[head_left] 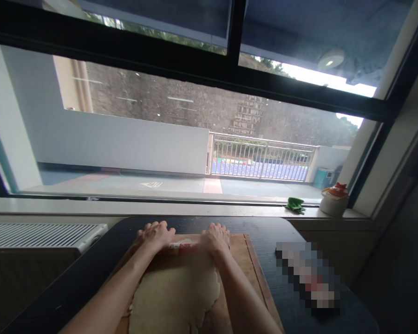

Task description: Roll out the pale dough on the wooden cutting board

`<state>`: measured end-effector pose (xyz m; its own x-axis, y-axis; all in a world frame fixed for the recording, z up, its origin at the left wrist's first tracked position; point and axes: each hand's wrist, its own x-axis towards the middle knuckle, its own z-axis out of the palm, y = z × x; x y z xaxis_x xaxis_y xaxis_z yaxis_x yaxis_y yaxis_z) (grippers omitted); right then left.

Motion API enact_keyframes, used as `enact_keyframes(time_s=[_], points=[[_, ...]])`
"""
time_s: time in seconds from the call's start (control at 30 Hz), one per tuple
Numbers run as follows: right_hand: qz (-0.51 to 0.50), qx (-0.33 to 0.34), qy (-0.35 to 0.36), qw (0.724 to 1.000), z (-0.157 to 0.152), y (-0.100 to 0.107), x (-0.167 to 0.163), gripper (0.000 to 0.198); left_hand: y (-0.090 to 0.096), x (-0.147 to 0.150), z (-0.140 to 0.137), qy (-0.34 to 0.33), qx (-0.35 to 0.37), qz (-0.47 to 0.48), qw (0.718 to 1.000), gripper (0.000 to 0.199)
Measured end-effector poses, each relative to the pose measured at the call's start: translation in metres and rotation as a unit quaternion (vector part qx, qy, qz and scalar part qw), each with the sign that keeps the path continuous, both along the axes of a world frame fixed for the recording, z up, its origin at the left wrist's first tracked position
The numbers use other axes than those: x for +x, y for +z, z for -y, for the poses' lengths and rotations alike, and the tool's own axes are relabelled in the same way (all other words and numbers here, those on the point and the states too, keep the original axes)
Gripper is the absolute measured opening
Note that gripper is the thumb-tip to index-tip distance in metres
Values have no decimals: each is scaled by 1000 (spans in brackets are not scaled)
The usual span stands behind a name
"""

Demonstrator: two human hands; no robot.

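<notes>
A flat, pale sheet of dough (pixel 176 292) with ragged edges lies on a wooden board (pixel 252 273). Across its far end runs a rolling pin (pixel 184 248) with a red and white patterned middle. My left hand (pixel 156 235) is curled over the pin's left end, knuckles up. At the other end, my right hand (pixel 216 236) is closed in the same way, slightly blurred. Both hands hide the pin's ends, and my forearms reach over the board on either side of the dough.
The board rests on a dark table (pixel 261 232) against a window sill (pixel 209 209). A pixelated object (pixel 308 276) lies to the right. On the sill are a green item (pixel 295 205) and a white jar with an orange top (pixel 334 200). A radiator (pixel 45 234) stands left.
</notes>
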<state>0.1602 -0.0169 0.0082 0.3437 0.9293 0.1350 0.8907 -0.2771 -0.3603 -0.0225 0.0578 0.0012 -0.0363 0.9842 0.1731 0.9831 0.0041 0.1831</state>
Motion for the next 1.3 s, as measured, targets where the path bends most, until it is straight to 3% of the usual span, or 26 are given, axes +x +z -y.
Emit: enact_keyframes(time_s=[0.3,0.5,0.57,0.67,0.93,1.3], points=[[13,26,4,1000,29,-2,-7,37,-4,-7,18,-1,-8,0,1000,46],[9,21,-5,1000,17,-2,-5,35,0,19,23,-38,30,18,999,42],[8,15,-7,1000,9,-2,-3,35,1,31,20,-51,52,15,997,40],[8,6,-6,1000,-3,-3,1,35,1,40,7,-34,30,16,999,39],[2,-1,-2,1000,-13,-3,6,34,-4,39,-16,-41,-13,12,999,42],[11,45,-4,999,26,-2,-8,34,-1,29,25,-27,-8,-5,1000,43]])
